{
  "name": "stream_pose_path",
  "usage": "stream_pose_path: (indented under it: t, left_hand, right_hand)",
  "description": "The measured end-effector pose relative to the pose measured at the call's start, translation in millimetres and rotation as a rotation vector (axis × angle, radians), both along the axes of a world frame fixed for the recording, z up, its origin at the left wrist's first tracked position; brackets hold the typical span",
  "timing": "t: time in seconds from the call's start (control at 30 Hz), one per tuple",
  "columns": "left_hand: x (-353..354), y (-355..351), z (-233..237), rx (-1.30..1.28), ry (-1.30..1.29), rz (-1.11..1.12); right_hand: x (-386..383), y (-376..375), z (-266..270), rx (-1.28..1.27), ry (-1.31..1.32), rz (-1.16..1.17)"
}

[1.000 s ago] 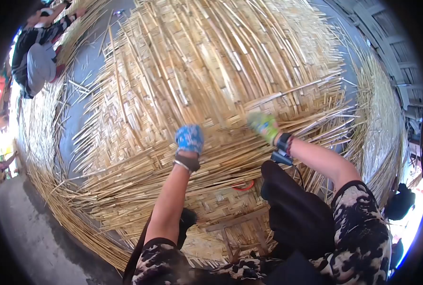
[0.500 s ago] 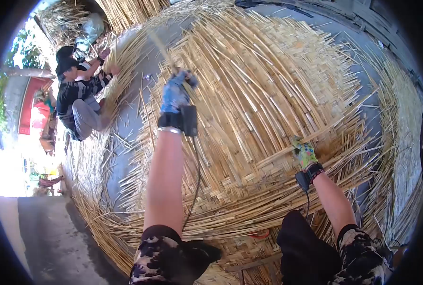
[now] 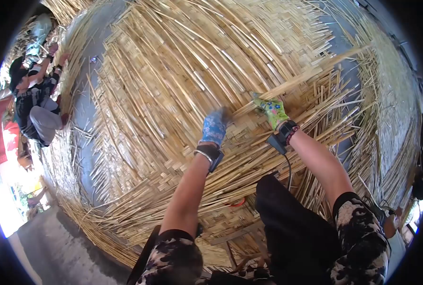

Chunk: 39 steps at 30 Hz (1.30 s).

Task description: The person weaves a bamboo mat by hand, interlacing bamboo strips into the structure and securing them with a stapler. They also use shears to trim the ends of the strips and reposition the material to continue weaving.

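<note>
My right hand (image 3: 272, 110), in a green flowered glove, is closed on a long pale strip (image 3: 301, 80) just above the woven mat (image 3: 197, 71). The strip's long axis slants from low left to high right, crossing the lengthwise reeds in the mat; its far end points past the mat's right edge, over the grey floor (image 3: 343, 44). My left hand (image 3: 215, 124), blue-gloved, is at the near end, fingers blurred; I can't tell whether it grips.

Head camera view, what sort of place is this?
Probably a mat-weaving workspace: a large woven mat lies on the grey floor, long strips fringe its edges, and another person crouches nearby.
</note>
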<state>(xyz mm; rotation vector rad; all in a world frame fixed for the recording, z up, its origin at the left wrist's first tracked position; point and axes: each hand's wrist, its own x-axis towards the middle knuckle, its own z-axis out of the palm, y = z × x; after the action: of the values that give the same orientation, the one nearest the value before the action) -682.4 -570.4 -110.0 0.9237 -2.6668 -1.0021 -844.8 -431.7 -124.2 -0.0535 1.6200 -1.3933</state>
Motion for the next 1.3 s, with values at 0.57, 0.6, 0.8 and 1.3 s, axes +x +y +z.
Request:
stream_pose_path:
  t: [0.57, 0.6, 0.8, 1.3]
  left_hand:
    - [3.3, -4.3, -23.1, -0.177, -0.445, 0.130]
    - [5.3, -8.6, -24.7, 0.038, -0.332, 0.321]
    - [16.1, -7.9, 0.3, 0.571, -0.061, 0.465]
    - [-0.7, -39.6, -12.8, 0.717, -0.262, 0.396]
  right_hand:
    - [-80.6, -79.2, -21.2, -0.052, -0.144, 0.324]
    - [-77.7, -75.4, -23.4, 0.085, -0.039, 0.427]
    - [-45.6, -59.3, -27.7, 0.160, 0.885, 0.731]
    - [-64.2, -52.7, -22.0, -0.107, 1.141, 0.949]
